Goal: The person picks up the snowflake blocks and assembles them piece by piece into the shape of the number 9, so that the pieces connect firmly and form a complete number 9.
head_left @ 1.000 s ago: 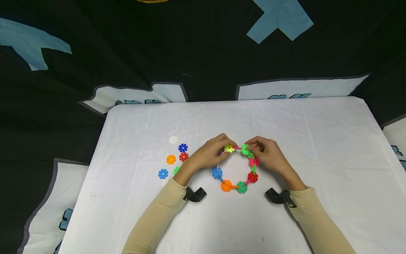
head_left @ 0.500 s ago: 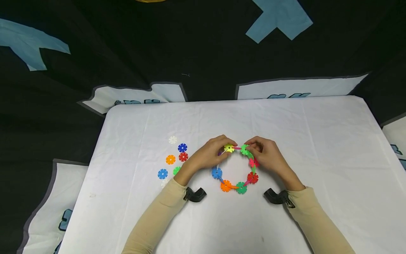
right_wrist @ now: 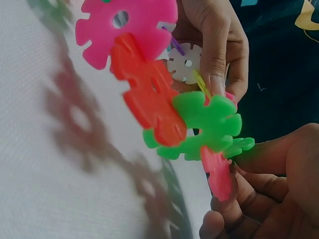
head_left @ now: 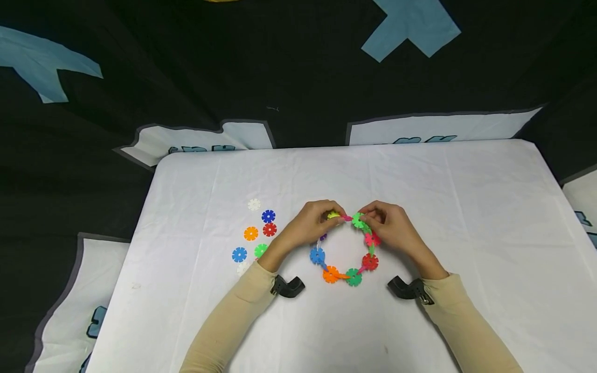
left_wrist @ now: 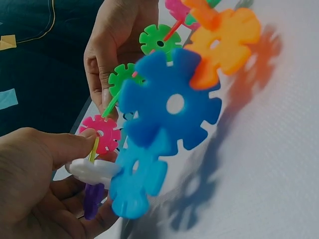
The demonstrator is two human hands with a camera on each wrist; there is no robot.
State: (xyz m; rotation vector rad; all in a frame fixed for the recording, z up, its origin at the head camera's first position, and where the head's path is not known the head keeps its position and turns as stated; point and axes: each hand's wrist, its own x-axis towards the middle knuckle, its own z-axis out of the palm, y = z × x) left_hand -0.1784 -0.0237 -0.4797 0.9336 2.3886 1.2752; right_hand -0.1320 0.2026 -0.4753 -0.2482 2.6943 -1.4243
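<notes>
Notched, flower-shaped plastic discs are slotted edge to edge into a ring, its near side marked by an orange disc [head_left: 330, 274]. At the ring's far left, my left hand [head_left: 308, 223] pinches a yellow disc [head_left: 333, 214], mostly covered by the fingers. A pink disc [left_wrist: 101, 134] joins it at the left thumb tip, in the left wrist view. My right hand [head_left: 389, 223] pinches a green disc [head_left: 358, 221] across from it. White [left_wrist: 94, 172] and purple [left_wrist: 92, 200] discs hang below the left thumb. In the right wrist view, a red disc [right_wrist: 149, 89] leans across the green ones.
Several loose discs lie left of the left forearm, among them a blue disc [head_left: 268, 216], an orange disc [head_left: 251, 233] and a red disc [head_left: 269, 229]. A white cloth covers the table [head_left: 489, 217]. Dark fabric [head_left: 298, 67] hangs beyond its far edge.
My left fingers have closed further over the yellow disc, which now shows less. The ring has shifted slightly left and toward me. My right hand keeps its hold on the green disc.
</notes>
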